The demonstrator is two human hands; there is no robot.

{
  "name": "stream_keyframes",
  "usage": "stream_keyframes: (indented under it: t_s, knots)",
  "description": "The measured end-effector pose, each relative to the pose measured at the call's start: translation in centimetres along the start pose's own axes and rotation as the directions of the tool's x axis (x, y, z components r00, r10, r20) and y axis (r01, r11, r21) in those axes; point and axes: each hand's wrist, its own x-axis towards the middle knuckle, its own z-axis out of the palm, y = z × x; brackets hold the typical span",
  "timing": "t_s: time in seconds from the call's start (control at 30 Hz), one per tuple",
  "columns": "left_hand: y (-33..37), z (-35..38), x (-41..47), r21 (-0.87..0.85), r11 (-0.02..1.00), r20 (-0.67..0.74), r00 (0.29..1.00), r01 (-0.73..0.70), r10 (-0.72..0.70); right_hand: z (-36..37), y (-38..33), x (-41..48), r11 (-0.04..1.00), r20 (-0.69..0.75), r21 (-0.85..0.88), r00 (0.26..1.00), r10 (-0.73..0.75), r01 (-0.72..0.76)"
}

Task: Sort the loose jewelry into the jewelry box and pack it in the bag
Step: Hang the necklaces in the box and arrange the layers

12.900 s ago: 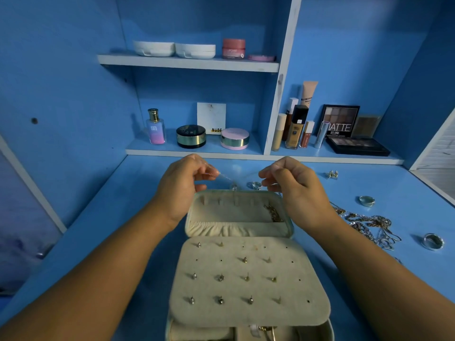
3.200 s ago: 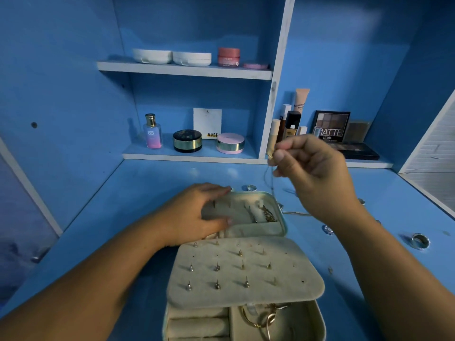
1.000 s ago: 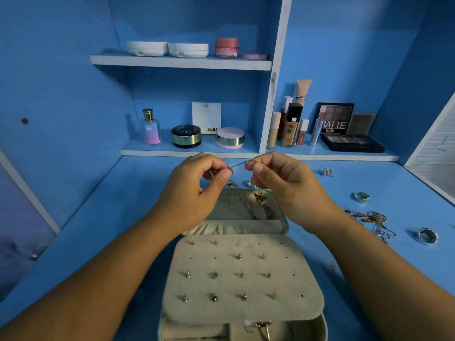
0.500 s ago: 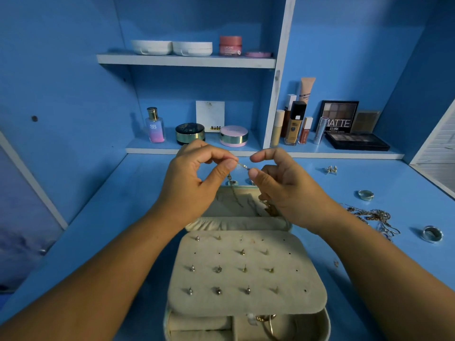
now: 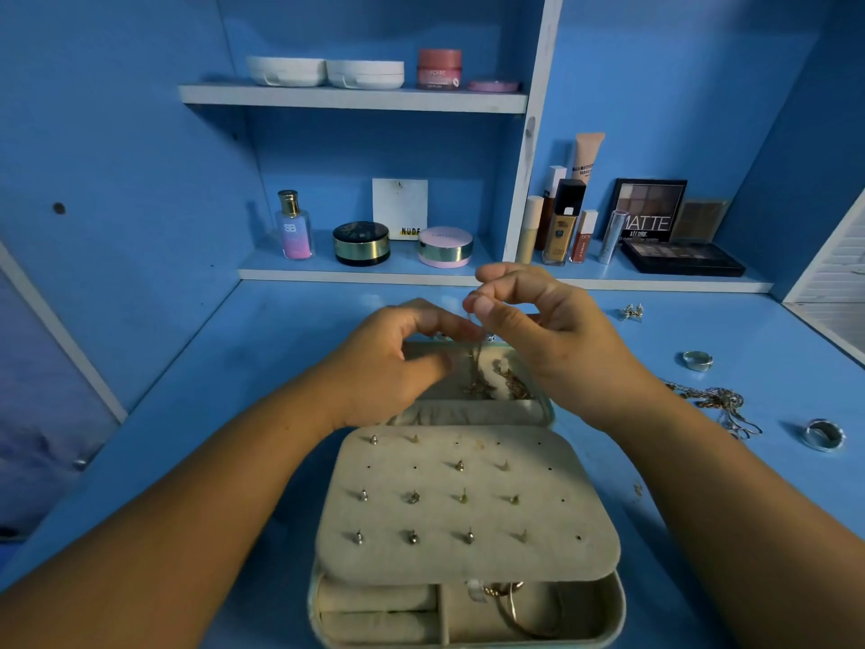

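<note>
The beige jewelry box (image 5: 468,559) lies open in front of me, its earring panel studded with several earrings. The raised lid (image 5: 472,414) has a pocket and holds gold chains. My right hand (image 5: 547,334) pinches a thin necklace (image 5: 475,367), which hangs down into the lid. My left hand (image 5: 393,367), blurred, curls its fingers at the chain just below that pinch. Loose pieces lie on the desk at the right: a pair of earrings (image 5: 632,312), two rings (image 5: 697,360) (image 5: 824,434) and tangled chains (image 5: 716,401). No bag is in view.
The blue desk (image 5: 243,348) backs onto shelves. The low shelf (image 5: 365,274) carries a perfume bottle (image 5: 294,227), compacts, foundation tubes and eyeshadow palettes (image 5: 678,257). A white slatted panel (image 5: 838,269) stands at the far right.
Both hands have dropped towards the lid. The necklace, held stretched between the hands half a second ago, now hangs down from my right hand into the lid.
</note>
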Motion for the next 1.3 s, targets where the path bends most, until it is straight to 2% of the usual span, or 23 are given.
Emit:
stream_keyframes:
  t_s: [0.17, 0.37, 0.5, 0.6, 0.7, 0.8, 0.93, 1.1, 1.3]
  knots:
    - [0.2, 0.3, 0.0, -0.142, 0.990, 0.116, 0.993, 0.022, -0.005, -0.1, 0.2, 0.2, 0.999, -0.002, 0.025, 1.000, -0.022, 0.022]
    - [0.7, 0.5, 0.1, -0.280, 0.958, 0.089, 0.995, 0.066, -0.043, -0.4, 0.5, 0.5, 0.999, -0.097, 0.043, 0.995, 0.007, -0.003]
    - [1.0, -0.1, 0.0, -0.315, 0.933, 0.146, 0.980, 0.173, -0.132, -0.6, 1.4, 0.9, 0.997, -0.133, 0.039, 0.989, 0.067, -0.063]
    - [1.1, -0.4, -0.1, -0.236, 0.941, 0.155, 0.966, 0.241, -0.208, -0.6, 2.0, 1.0, 0.992, -0.171, -0.015, 0.978, 0.120, -0.124]
    - [0.8, -0.8, -0.1, -0.091, 0.963, 0.051, 0.967, 0.255, -0.251, -0.5, 2.8, 1.2, 0.955, -0.211, -0.242, 0.970, 0.118, -0.169]
    - [0.4, -1.2, -0.1, 0.154, 0.961, -0.053, 0.973, 0.229, -0.224, -0.2, 3.4, 1.3, 0.928, -0.192, -0.330, 0.975, 0.113, -0.173]
    - [0.0, -1.5, -0.5, 0.416, 0.890, -0.100, 0.982, 0.188, -0.161, 0.3, 3.7, 1.3, 0.866, -0.126, -0.484, 0.989, 0.072, -0.125]
    - [-0.3, -1.7, -0.6, 0.504, 0.838, -0.091, 0.978, 0.208, -0.188, 0.7, 3.7, 1.5, 0.798, -0.071, -0.596, 0.996, 0.058, -0.089]
    - [-0.3, -0.8, -0.8, 0.604, 0.772, -0.128, 0.980, 0.200, -0.155, 1.1, 3.5, 1.7, 0.738, -0.038, -0.673, 0.999, 0.029, -0.047]
